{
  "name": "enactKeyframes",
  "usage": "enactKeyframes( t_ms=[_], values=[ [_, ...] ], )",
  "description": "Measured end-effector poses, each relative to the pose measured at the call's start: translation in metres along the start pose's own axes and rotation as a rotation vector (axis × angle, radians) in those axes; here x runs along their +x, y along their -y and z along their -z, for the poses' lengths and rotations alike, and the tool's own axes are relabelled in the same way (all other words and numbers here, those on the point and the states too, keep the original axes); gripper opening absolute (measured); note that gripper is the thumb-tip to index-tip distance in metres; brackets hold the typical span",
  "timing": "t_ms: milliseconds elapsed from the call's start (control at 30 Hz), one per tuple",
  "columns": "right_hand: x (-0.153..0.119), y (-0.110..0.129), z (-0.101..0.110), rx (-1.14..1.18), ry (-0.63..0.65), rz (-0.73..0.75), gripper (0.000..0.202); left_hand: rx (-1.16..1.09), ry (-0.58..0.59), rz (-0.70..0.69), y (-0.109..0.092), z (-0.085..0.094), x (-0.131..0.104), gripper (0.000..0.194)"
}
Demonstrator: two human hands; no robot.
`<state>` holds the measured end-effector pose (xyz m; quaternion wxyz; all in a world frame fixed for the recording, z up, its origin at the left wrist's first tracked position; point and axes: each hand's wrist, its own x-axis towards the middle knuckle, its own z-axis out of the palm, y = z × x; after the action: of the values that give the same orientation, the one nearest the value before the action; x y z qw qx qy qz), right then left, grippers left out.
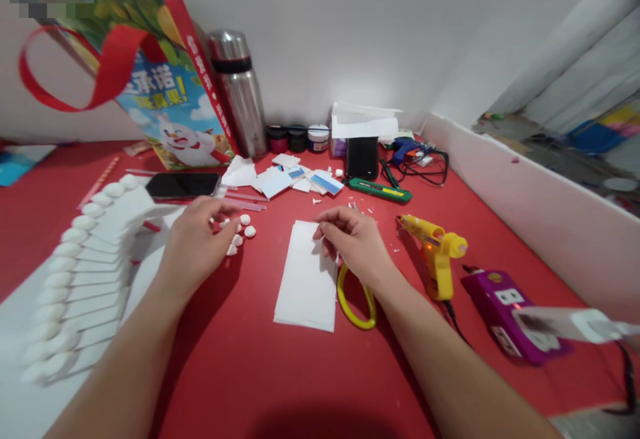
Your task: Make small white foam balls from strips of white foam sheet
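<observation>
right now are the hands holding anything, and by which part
No hold can be made out. The left hand is at the small white pieces, the right hand over the white paper; whether either pinches something small cannot be told.

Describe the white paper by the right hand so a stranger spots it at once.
On the red table, find the person's right hand, near the middle. The white paper lies partly behind that hand in this view, just left of a yellow loop. Unlike the smaller, jumbled cards farther back, it is a long, narrow rectangle stretching toward the camera.
</observation>
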<state>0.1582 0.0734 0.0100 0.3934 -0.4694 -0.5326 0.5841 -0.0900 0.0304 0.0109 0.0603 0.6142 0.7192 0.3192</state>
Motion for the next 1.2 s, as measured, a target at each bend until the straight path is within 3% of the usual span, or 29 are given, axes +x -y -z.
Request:
enactKeyframes(
  t_ms=[67, 100, 300, 467, 633, 767, 933, 1200],
  values=[
    [0.0, -0.001, 0.001, 0.013, -0.025, 0.01, 0.012, -0.014, -0.145, 0.017, -0.003, 0.0, -0.001, 0.02],
    [0.0, -0.001, 0.002, 0.019, -0.039, 0.017, 0.012, -0.01, -0.164, -0.001, -0.004, -0.001, -0.002, 0.02],
    [-0.001, 0.0, 0.007, 0.058, -0.138, 0.068, 0.015, 0.132, 0.021, -0.183, -0.006, -0.016, -0.006, 0.021],
    [0.0, 0.004, 0.011, 0.041, -0.183, 0.082, 0.012, 0.257, 0.128, -0.203, -0.004, -0.021, -0.009, 0.015],
    [0.003, 0.001, 0.013, 0.019, -0.197, 0.072, 0.01, 0.277, 0.104, -0.224, -0.002, -0.02, -0.008, 0.014],
    [0.001, 0.002, 0.011, 0.021, -0.188, 0.073, 0.011, 0.131, 0.07, -0.263, -0.008, -0.019, -0.009, 0.015],
    [-0.003, 0.005, 0.006, 0.023, -0.145, 0.062, 0.012, -0.004, 0.265, -0.269, -0.018, -0.025, -0.014, 0.016],
    [0.0, -0.002, 0.007, 0.029, -0.124, 0.119, 0.01, 0.161, 0.251, -0.351, -0.021, -0.04, -0.012, 0.015]
  ],
)
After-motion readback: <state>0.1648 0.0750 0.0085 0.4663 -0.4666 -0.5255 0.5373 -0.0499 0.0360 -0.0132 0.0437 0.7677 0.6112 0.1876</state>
